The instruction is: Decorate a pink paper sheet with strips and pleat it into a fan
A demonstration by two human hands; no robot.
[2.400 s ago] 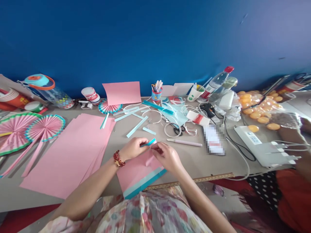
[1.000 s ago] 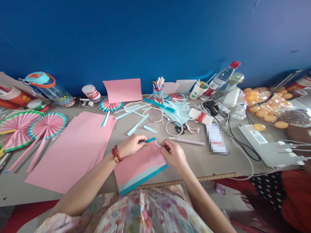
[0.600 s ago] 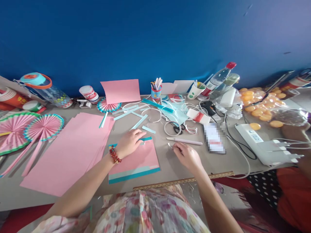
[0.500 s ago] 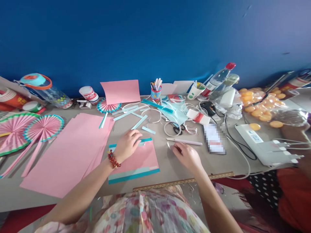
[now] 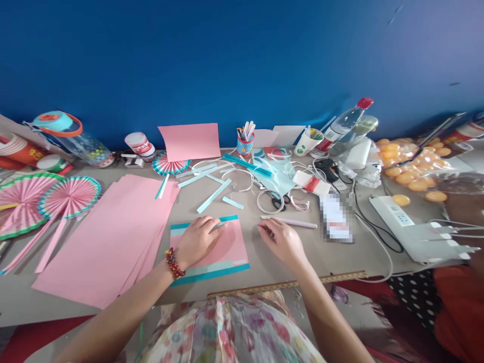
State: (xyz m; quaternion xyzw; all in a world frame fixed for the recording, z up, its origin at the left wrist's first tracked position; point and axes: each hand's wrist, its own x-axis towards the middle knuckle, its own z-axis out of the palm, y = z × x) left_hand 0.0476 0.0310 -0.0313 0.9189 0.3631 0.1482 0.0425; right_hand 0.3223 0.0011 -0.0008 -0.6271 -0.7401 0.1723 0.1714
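The left hand [image 5: 196, 241] pressed the pink sheet [image 5: 231, 248] flat, grip released; the right hand [image 5: 282, 243] curled, grip unclear. Too light a press might let the sheet skid along the bench [image 5: 287, 262].

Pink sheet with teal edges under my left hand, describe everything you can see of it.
The pink sheet looks like paper, lying flat on the grey table near its front edge. A teal band runs along its far edge; pale and darker teal stripes line the near one. The left hand rests palm down on its left half, fingertips at the far band. The right hand lies beside it, not touching.
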